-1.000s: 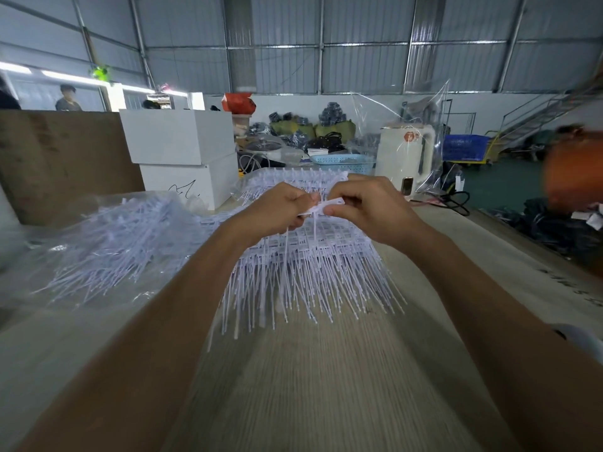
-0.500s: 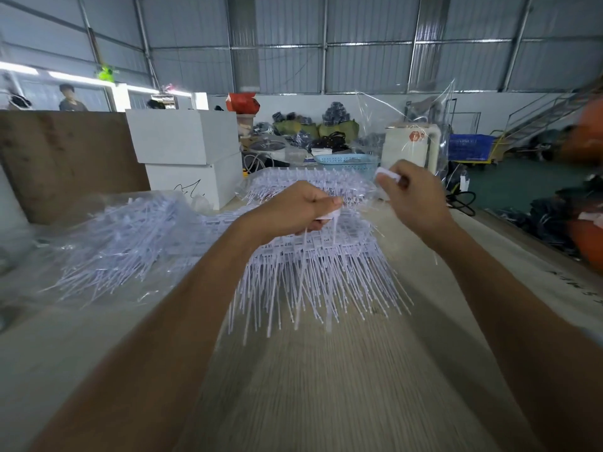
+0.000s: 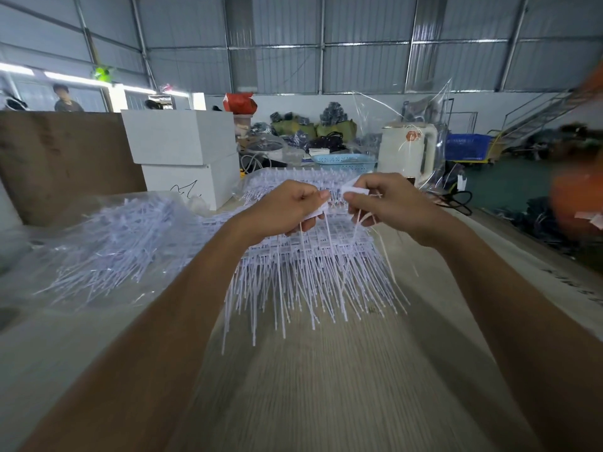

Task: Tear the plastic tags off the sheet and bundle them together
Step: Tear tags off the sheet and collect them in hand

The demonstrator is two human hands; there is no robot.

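Note:
A stack of white plastic tag sheets (image 3: 313, 265) lies on the table, its long thin tails pointing toward me. Above it my left hand (image 3: 287, 207) grips the sheet strip of tags (image 3: 318, 213), whose tails hang down. My right hand (image 3: 388, 200) pinches a small bundle of torn-off tags (image 3: 355, 190) just right of the left hand, with thin tails dangling below it. The two hands are a few centimetres apart.
A clear plastic bag of loose tags (image 3: 107, 243) lies at the left. Two stacked white boxes (image 3: 186, 154), a blue basket (image 3: 342, 161) and a white kettle (image 3: 408, 148) stand behind. A brown board (image 3: 62, 164) leans at the far left. Bare table (image 3: 326, 386) lies near me.
My right hand tore tags away up and to the right, then came back down beside the left hand. The left hand kept its grip and rose slightly.

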